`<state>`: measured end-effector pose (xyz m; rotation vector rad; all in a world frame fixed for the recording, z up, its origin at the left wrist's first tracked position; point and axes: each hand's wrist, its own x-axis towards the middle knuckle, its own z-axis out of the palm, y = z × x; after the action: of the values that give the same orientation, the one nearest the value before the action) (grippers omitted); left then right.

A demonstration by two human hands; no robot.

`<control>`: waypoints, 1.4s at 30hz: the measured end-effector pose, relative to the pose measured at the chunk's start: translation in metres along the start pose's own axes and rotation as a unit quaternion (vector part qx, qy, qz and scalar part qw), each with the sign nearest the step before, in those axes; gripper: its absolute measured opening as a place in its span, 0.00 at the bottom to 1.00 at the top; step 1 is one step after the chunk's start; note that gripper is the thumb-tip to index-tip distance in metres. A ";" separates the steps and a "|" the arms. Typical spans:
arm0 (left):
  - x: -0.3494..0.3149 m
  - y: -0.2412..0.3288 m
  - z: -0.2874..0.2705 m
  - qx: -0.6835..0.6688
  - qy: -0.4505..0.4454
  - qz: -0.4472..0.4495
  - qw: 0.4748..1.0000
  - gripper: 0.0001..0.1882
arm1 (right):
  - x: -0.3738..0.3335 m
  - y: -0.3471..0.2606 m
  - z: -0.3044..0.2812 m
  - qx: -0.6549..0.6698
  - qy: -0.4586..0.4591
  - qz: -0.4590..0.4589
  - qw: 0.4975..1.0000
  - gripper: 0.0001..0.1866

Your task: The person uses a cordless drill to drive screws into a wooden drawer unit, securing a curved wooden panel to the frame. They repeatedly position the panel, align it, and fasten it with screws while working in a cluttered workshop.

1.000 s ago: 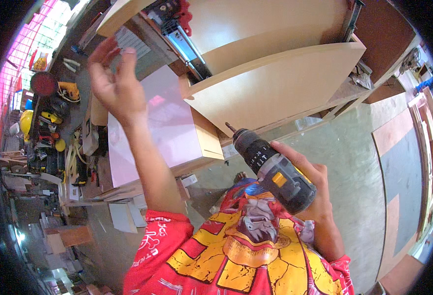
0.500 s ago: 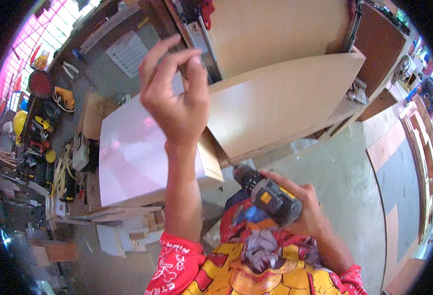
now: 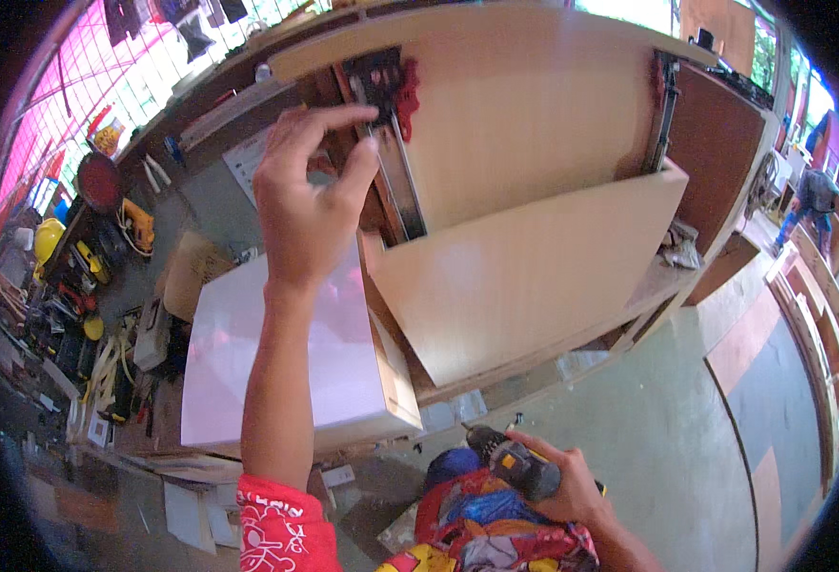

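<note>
My left hand [image 3: 307,195] is raised in front of the metal drawer slide [image 3: 402,181] on the cabinet's left side. Its thumb and forefinger come together in a pinch; whatever is between them is too small to make out. Low at the right, my right hand [image 3: 572,486] grips a black and yellow cordless drill [image 3: 517,467], its bit pointing up and left. A pale wooden drawer [image 3: 543,276] leans out from the cabinet, with a red clamp-like piece [image 3: 408,100] at its upper left. Beside it, partly behind my left forearm, lies a glossy white panel [image 3: 219,372].
Hand tools and an orange power tool [image 3: 137,225] crowd the bench at left, near a yellow hard hat [image 3: 49,240]. Wooden frames [image 3: 815,315] lie on the floor at right, where another person [image 3: 817,205] bends over. Offcuts [image 3: 186,515] lie below the white panel.
My view has tilted up, showing more of the cabinet top. My left hand has shifted left beside the slide, and the drill has drawn lower, away from the drawer's lower edge.
</note>
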<state>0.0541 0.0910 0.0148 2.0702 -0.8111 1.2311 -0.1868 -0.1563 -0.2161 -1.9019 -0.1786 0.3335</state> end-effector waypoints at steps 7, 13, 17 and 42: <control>-0.015 -0.006 -0.004 -0.061 0.035 -0.081 0.994 0.02 | -0.008 0.005 -0.020 0.052 0.086 0.041 0.994 0.40; -0.014 0.008 -0.023 0.053 0.049 -0.047 0.996 0.07 | 0.002 0.006 -0.027 0.268 0.122 -0.028 0.955 0.21; -0.004 0.006 -0.014 0.095 0.042 0.028 0.994 0.14 | 0.001 0.085 -0.029 0.252 0.154 0.073 0.953 0.31; 0.038 0.020 0.070 0.041 0.262 -0.105 0.958 0.34 | -0.006 0.086 -0.049 0.203 0.199 0.137 0.949 0.44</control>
<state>0.0912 0.0186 0.0254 1.7080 -0.2905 1.6059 -0.1801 -0.2321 -0.2804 -1.5427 0.4022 0.1487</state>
